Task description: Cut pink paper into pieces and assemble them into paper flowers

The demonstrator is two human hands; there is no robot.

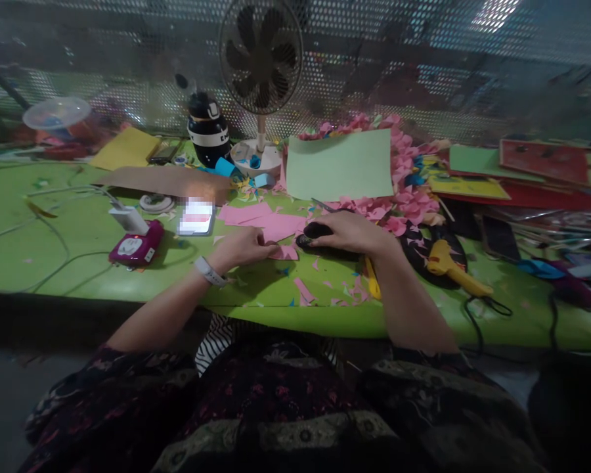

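My left hand (245, 249), with a white band on its wrist, rests on the table with thumb and fingers together at the edge of a small pink paper piece (289, 252). Larger pink paper strips (280, 226) lie just beyond it. My right hand (347, 231) is curled over a black object (317, 230) whose kind I cannot make out; the palm hides much of it. A thin dark pointed thing (321, 205) shows just past those fingers. Beneath my right wrist lies a yellow-handled tool (373, 279), partly covered.
A green sheet (339, 164) leans before a heap of pink paper petals (402, 187). To the right lies a yellow glue gun (453, 268) with a cord. At left are a lit phone (196, 217) and a purple socket box (138, 246); behind stand a fan (261, 56) and black bottle (207, 135).
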